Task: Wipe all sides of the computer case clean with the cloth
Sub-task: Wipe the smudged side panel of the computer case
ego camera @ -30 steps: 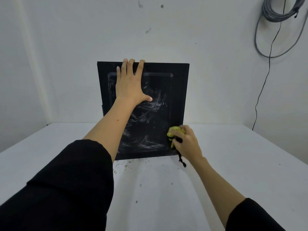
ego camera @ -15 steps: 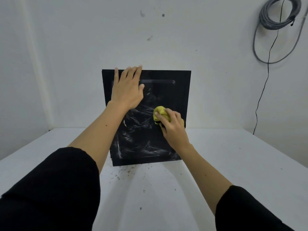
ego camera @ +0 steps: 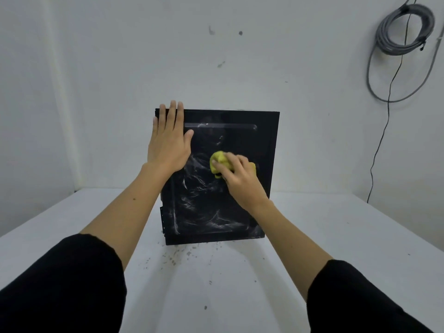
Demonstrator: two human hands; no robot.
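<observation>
The black computer case (ego camera: 249, 143) stands upright on the white table (ego camera: 336, 236), its broad side panel facing me and streaked with white smears, mostly in the lower half. My left hand (ego camera: 168, 143) lies flat with straight fingers against the panel's upper left corner. My right hand (ego camera: 236, 179) grips a bunched yellow-green cloth (ego camera: 217, 162) and presses it on the middle of the panel.
Dark crumbs and specks (ego camera: 177, 257) dot the table just in front of the case. A grey coiled cable (ego camera: 406, 30) hangs on the wall at upper right, with a thin black wire (ego camera: 382, 140) running down. White walls close in behind and to the left.
My right hand carried the cloth from the panel's lower right corner up to its middle. My left hand slid left toward the upper left corner.
</observation>
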